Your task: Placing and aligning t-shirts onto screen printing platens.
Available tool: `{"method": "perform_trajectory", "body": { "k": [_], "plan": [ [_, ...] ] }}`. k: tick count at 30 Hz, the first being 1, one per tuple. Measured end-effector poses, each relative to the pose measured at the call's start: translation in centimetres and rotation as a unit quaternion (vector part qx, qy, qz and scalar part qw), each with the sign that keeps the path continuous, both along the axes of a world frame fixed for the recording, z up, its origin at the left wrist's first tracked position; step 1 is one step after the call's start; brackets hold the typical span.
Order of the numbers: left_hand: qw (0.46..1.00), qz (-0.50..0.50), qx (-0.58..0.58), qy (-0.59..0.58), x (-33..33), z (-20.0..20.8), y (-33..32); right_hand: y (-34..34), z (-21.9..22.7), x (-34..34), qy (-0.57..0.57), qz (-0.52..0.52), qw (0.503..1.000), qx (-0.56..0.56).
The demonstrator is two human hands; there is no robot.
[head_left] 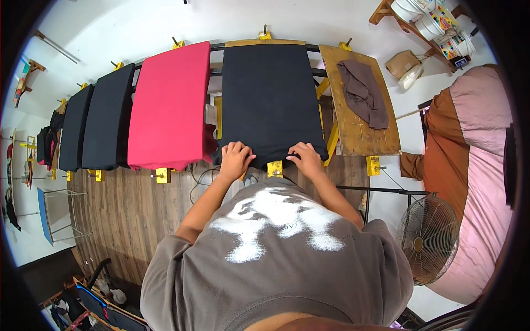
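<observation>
Directly in front of me, a black T-shirt (269, 94) is stretched smooth over a flat board, its near edge hanging in loose folds. My left hand (236, 158) pinches the fabric at the near left corner, fingers curled over the edge. At the near right corner, my right hand (305, 158) has its fingers bent onto the same hem. Between the two hands a yellow metal bracket (274, 169) sticks out from under the board. To the left lies a bright pink T-shirt (169, 105) on its own board, its lower edge bunched.
Further left, more boards carry black shirts (109, 118). A bare wooden board (353, 138) on the right holds a crumpled brown garment (364, 92). A caged fan (429, 240) stands near my right side, beside a large pink and brown cloth cover (483, 138). White buckets (429, 25) sit on a far-right shelf.
</observation>
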State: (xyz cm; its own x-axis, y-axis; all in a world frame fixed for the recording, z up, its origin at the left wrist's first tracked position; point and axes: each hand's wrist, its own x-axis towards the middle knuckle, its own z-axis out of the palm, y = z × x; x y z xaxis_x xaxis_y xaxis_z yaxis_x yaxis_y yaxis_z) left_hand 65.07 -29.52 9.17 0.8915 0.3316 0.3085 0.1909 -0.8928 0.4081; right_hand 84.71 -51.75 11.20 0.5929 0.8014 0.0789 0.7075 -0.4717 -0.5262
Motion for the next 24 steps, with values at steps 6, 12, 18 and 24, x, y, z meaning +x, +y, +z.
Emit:
{"method": "perform_trajectory", "body": {
  "k": [6, 12, 18, 24],
  "plan": [
    [0.996, 0.073, -0.026, 0.036, 1.7, -1.2, 2.3, 2.6, -0.9, 3.2, 0.141, 0.003, 0.990, 0.009],
    [0.986, 0.113, 0.087, 0.085, 4.9, -2.8, 3.4, 5.5, -2.6, 3.0, -0.036, -0.052, 0.993, -0.097],
    [0.976, 0.134, 0.061, 0.162, 5.6, -3.5, 3.9, 6.3, -2.2, 3.9, -0.009, -0.054, 0.982, -0.180],
    [0.982, 0.148, 0.025, 0.116, 5.6, -3.0, 3.6, 6.5, -0.8, 4.7, 0.066, -0.067, 0.972, -0.217]
  ]
}}
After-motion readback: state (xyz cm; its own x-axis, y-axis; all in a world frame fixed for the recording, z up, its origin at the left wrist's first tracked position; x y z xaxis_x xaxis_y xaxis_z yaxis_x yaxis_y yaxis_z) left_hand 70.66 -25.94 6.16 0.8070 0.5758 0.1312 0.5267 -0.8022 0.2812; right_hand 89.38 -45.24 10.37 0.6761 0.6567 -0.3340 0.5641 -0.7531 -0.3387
